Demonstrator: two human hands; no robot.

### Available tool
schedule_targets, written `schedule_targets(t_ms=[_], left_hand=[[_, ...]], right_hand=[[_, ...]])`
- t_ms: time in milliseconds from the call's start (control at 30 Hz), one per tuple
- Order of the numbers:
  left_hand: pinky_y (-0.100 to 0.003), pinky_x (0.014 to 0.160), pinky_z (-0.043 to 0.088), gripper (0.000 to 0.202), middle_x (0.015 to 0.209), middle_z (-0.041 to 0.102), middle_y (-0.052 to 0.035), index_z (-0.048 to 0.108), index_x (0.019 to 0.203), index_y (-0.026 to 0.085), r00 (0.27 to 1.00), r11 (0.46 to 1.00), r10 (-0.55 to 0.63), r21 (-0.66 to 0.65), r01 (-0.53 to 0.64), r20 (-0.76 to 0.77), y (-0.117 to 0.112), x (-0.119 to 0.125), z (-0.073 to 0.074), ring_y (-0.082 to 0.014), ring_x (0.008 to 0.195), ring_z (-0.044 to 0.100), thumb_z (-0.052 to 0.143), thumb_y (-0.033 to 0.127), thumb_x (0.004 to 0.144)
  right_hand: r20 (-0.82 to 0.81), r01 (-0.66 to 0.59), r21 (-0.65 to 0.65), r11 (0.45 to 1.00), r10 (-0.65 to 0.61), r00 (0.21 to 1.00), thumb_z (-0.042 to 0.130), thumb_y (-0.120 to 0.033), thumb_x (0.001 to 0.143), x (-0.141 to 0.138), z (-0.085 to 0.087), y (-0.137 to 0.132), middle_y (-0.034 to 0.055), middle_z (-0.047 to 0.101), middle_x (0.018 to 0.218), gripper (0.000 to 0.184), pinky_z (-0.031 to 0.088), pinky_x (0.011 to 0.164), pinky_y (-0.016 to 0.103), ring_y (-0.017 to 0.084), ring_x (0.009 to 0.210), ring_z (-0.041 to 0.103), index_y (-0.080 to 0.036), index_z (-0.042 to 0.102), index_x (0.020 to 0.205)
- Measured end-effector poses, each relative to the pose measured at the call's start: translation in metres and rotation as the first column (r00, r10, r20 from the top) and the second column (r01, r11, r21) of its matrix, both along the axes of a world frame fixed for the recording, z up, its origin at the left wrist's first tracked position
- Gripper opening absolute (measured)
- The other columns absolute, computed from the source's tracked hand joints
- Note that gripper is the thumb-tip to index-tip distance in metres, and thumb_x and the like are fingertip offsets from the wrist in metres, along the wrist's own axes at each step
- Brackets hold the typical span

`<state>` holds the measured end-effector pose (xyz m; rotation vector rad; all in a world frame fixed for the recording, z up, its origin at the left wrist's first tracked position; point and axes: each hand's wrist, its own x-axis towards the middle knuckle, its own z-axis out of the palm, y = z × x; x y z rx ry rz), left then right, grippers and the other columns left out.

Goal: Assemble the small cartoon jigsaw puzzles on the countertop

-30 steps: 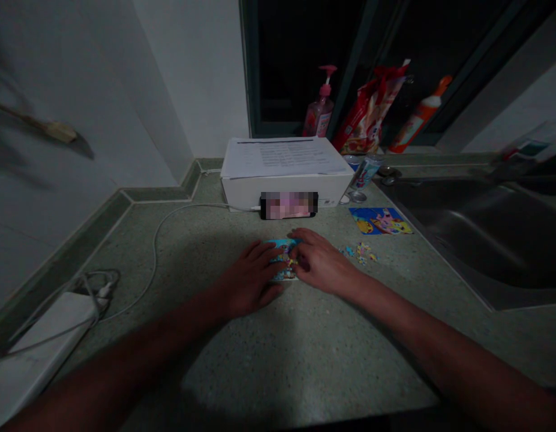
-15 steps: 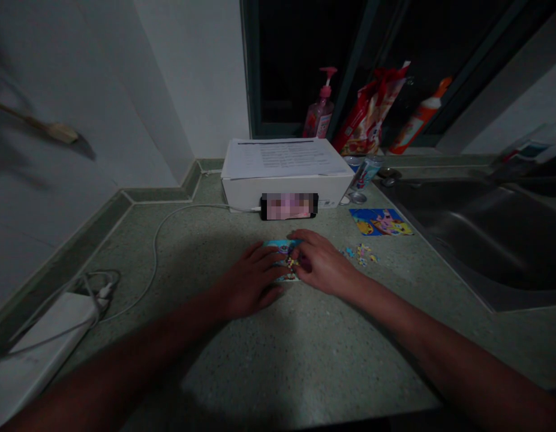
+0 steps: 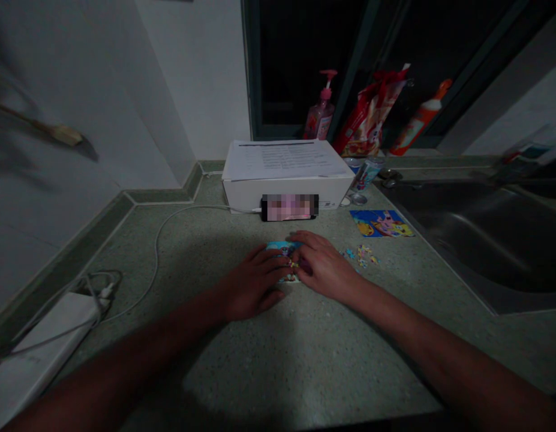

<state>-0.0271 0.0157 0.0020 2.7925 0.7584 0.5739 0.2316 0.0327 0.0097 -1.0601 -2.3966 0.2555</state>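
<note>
A small, brightly coloured jigsaw puzzle [image 3: 282,246] lies flat on the counter between my hands, which cover much of it. My left hand [image 3: 253,285] rests over its left side, palm down, with fingers stretched out. From the right, my right hand [image 3: 325,264] bends over the puzzle, its thumb and fingertips drawn together at a small yellowish puzzle piece [image 3: 294,264]. The fingers partly hide that piece. Several loose puzzle pieces [image 3: 366,256] lie just right of my right hand. Beyond them is a blue picture card [image 3: 382,223] with cartoon figures.
A phone [image 3: 289,207] on a cable leans against a white box [image 3: 282,186] topped with printed paper. A metal sink [image 3: 475,240] is set in at the right. At the left lies a white power strip [image 3: 57,324]. Bottles and a red bag [image 3: 367,114] stand by the window.
My left fingers have slid slightly right across the puzzle. My right hand stays nearly in place, fingertips still at the puzzle. The view has shifted a little.
</note>
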Motion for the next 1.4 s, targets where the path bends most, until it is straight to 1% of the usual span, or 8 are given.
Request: schedule_targets(t_ms=[167, 333, 533, 667, 833, 967, 1200, 1400], left_hand=[[-0.058, 0.135, 0.037, 0.054, 0.159, 0.063, -0.0071, 0.049, 0.160, 0.031, 0.999, 0.999, -0.034, -0.035, 0.035, 0.031, 0.000, -0.001, 0.004, -0.0292, 0.153, 0.052, 0.059, 0.037, 0.107], [-0.055, 0.133, 0.041, 0.053, 0.156, 0.065, -0.0088, 0.052, 0.158, 0.028, 0.996, 0.996, -0.049, -0.065, 0.054, 0.074, 0.000, -0.001, 0.011, -0.0286, 0.150, 0.055, 0.058, 0.030, 0.106], [-0.056, 0.131, 0.043, 0.054, 0.155, 0.066, -0.0078, 0.048, 0.159, 0.030, 0.987, 0.993, -0.069, -0.082, 0.081, 0.142, 0.002, -0.004, 0.006, -0.0273, 0.147, 0.058, 0.059, 0.028, 0.106], [-0.058, 0.124, 0.049, 0.050, 0.147, 0.071, -0.0092, 0.052, 0.154, 0.030, 0.973, 0.996, -0.068, -0.035, 0.078, 0.221, 0.003, -0.004, 0.003, -0.0290, 0.138, 0.064, 0.060, 0.029, 0.104], [-0.058, 0.120, 0.050, 0.036, 0.133, 0.078, -0.0068, 0.062, 0.139, 0.029, 0.987, 0.999, -0.046, -0.021, 0.050, 0.152, 0.000, 0.000, 0.003, -0.0279, 0.127, 0.070, 0.060, 0.023, 0.104], [-0.062, 0.125, 0.045, 0.037, 0.138, 0.077, -0.0069, 0.063, 0.140, 0.029, 0.996, 0.999, -0.043, -0.023, 0.045, 0.077, -0.003, 0.000, 0.003, -0.0302, 0.135, 0.067, 0.059, 0.024, 0.104], [-0.058, 0.126, 0.046, 0.031, 0.138, 0.078, -0.0026, 0.067, 0.132, 0.030, 0.995, 0.996, -0.081, -0.040, 0.084, 0.065, -0.008, 0.001, 0.009, -0.0286, 0.135, 0.067, 0.060, 0.021, 0.104], [-0.058, 0.127, 0.045, 0.028, 0.138, 0.078, -0.0031, 0.069, 0.129, 0.030, 0.996, 0.996, -0.072, -0.048, 0.075, 0.060, -0.009, 0.003, 0.010, -0.0284, 0.136, 0.067, 0.061, 0.022, 0.104]], right_hand=[[-0.028, 0.009, -0.016, 1.000, -0.010, 1.000, 0.072, -0.016, 0.090, 0.001, 0.004, 0.001, 0.0177, 0.071, 0.141, 0.011, 0.052, 0.116, 0.060, 0.036, 0.141, 0.062, -0.024, 0.069, 0.097], [-0.117, -0.048, -0.081, 0.996, 0.038, 0.992, 0.068, -0.023, 0.097, 0.001, 0.012, 0.002, 0.0100, 0.076, 0.128, 0.004, 0.054, 0.112, 0.054, 0.030, 0.132, 0.067, -0.027, 0.070, 0.098], [-0.112, -0.022, -0.217, 0.976, -0.002, 0.994, 0.066, -0.018, 0.096, 0.000, 0.016, 0.001, 0.0020, 0.077, 0.096, 0.011, 0.058, 0.086, 0.039, 0.023, 0.092, 0.072, -0.028, 0.069, 0.094], [-0.142, -0.005, -0.325, 0.946, -0.043, 0.989, 0.065, -0.017, 0.094, 0.004, 0.016, 0.004, 0.0002, 0.073, 0.088, 0.011, 0.053, 0.075, 0.033, 0.019, 0.081, 0.068, -0.027, 0.070, 0.092], [-0.254, -0.031, -0.468, 0.883, -0.100, 0.962, 0.062, -0.012, 0.088, 0.008, 0.013, 0.008, 0.0001, 0.072, 0.086, 0.023, 0.051, 0.069, 0.031, 0.018, 0.076, 0.065, -0.024, 0.074, 0.105], [-0.249, -0.018, -0.546, 0.838, -0.142, 0.958, 0.063, -0.014, 0.089, 0.006, 0.008, 0.007, 0.0003, 0.074, 0.082, 0.017, 0.050, 0.066, 0.030, 0.018, 0.074, 0.066, -0.023, 0.075, 0.096], [-0.214, -0.025, -0.582, 0.813, -0.123, 0.969, 0.064, -0.017, 0.092, 0.003, 0.004, 0.008, 0.0017, 0.077, 0.086, 0.015, 0.053, 0.072, 0.031, 0.019, 0.077, 0.071, -0.024, 0.077, 0.097], [-0.164, 0.003, -0.538, 0.843, -0.108, 0.980, 0.062, -0.016, 0.092, 0.003, 0.002, 0.008, 0.0016, 0.078, 0.086, 0.017, 0.053, 0.072, 0.032, 0.019, 0.076, 0.071, -0.023, 0.077, 0.096]])
